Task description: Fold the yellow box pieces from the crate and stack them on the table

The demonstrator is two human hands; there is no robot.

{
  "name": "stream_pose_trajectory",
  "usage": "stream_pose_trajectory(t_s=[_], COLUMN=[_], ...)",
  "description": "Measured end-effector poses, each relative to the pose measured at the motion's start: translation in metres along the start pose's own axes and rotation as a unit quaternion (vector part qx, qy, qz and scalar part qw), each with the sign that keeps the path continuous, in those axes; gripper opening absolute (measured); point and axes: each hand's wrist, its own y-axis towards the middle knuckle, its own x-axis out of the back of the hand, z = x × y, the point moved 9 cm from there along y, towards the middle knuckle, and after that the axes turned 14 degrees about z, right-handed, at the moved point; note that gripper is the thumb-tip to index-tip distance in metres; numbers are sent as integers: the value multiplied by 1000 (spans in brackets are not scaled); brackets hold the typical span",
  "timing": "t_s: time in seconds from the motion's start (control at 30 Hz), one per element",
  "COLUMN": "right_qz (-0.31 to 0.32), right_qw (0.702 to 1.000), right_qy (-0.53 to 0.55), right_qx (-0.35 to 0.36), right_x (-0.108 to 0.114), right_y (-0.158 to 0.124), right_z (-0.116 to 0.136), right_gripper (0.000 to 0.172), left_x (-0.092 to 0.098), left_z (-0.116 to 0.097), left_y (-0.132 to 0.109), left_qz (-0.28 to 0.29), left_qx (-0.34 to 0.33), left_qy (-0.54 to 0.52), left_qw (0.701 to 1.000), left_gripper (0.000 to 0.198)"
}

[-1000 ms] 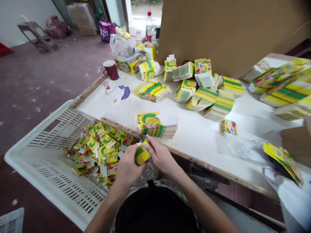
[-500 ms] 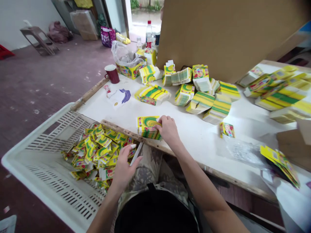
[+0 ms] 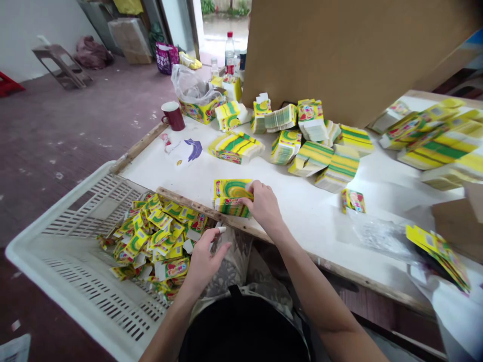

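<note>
My right hand [image 3: 264,205] pinches the right end of a yellow and green printed carton [image 3: 231,188] at the top of a small stack. The rest of that stack [image 3: 232,207] stands on the white table near its wooden front edge. White covering shows on a fingertip of each hand. My left hand [image 3: 207,259] hovers by the crate's right side, thumb and fingers apart, with nothing seen in it. Below and left of it, a heap of small yellow cartons [image 3: 151,231] lies in the white plastic crate [image 3: 49,279].
Stacks of flat cartons [image 3: 311,158] line the back of the table [image 3: 287,201], before a tall cardboard sheet [image 3: 339,55]. A maroon mug [image 3: 173,116] sits at the left edge. Farther right are a single carton [image 3: 353,201], a clear plastic bag [image 3: 381,234] and more cartons [image 3: 437,251].
My left hand has moved slightly right and down, and the pale strip beside its fingers no longer shows. The carton under my right hand has tilted up and shifted a little right.
</note>
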Motion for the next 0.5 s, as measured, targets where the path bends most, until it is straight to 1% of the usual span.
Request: stream_pose_trajectory(t_s=[0.03,0.1,0.13,0.17,0.2,0.23,0.27,0.3,0.37,0.43,0.47,0.5], right_qz=[-4,-3,8,29,60,98,135,161,181,186,191,197], right_qw=[1000,996,990,979,963,945,925,903,864,840,828,816], right_qy=[15,84,134,191,248,292,334,380,456,499,514,531], right_qx=[3,20,38,62,88,113,125,123,109,109,116,119], right_x=[2,5,2,-3,-10,-20,-30,-40,-53,-60,-63,-65], right_y=[-4,-17,-25,-34,-43,-52,-61,-69,-79,-82,-82,-80], right_z=[1,6,11,19,29,41,51,58,68,73,75,74], right_gripper=[20,22,22,21,19,18,20,21,22,22,26,31], left_x=[-4,-11,-11,-9,-5,1,7,13,21,25,24,23], left_z=[-1,-7,-11,-16,-21,-25,-30,-33,-34,-29,-25,-20], left_y=[2,7,9,11,13,14,15,15,17,16,15,14], left_qz=[10,18,6,-17,-46,-81,-115,-147,-194,-229,-238,-240], left_qx=[0,-19,-39,-61,-82,-100,-111,-118,-118,-106,-95,-83], left_qy=[-31,-153,-230,-304,-361,-398,-423,-445,-492,-533,-539,-532], left_qw=[999,988,972,951,928,909,892,875,840,808,802,807], left_gripper=[33,45,53,58,60,58,55,52,49,45,45,46])
